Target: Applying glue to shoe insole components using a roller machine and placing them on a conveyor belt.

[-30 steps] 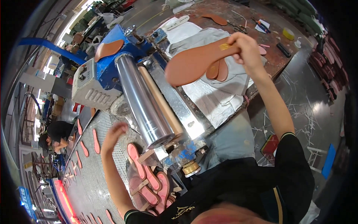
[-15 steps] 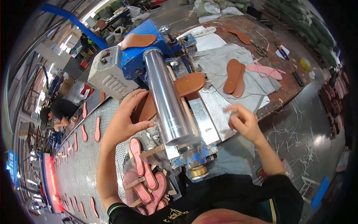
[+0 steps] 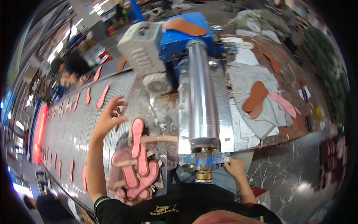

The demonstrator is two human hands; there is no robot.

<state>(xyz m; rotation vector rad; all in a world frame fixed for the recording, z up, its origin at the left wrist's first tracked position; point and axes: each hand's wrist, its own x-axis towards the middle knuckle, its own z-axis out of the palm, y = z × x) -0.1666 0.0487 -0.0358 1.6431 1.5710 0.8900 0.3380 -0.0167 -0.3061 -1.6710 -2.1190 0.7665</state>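
Observation:
My left hand [image 3: 112, 116] is raised over the left of the bench, its fingers bent and apart from the thumb. Beneath it shows a thin brown edge that I cannot make out. Just below lies a heap of pink insoles [image 3: 137, 138] with tan straps. My right hand [image 3: 235, 168] is low, by the right corner of the roller machine's blue-flecked front end [image 3: 203, 159]; its fingertips are hidden there. The shiny steel roller [image 3: 203, 93] stands between my hands, with no insole visible across it. A brown insole [image 3: 185, 27] rests on the blue housing [image 3: 167, 46].
Left of me runs a mesh conveyor [image 3: 67, 134] carrying spaced-out pink insoles. A grey control box [image 3: 141, 46] stands beside the machine. On the right table, brown insoles [image 3: 256, 99] and a pink strapped one [image 3: 283, 104] lie on grey cloth [image 3: 238, 76]. Another person [image 3: 74, 65] bends beyond the conveyor.
My left hand has come away from the roller, toward the conveyor. The brown insole under the roller is no longer visible there. My right hand has dropped to the machine's front corner. The view has turned left.

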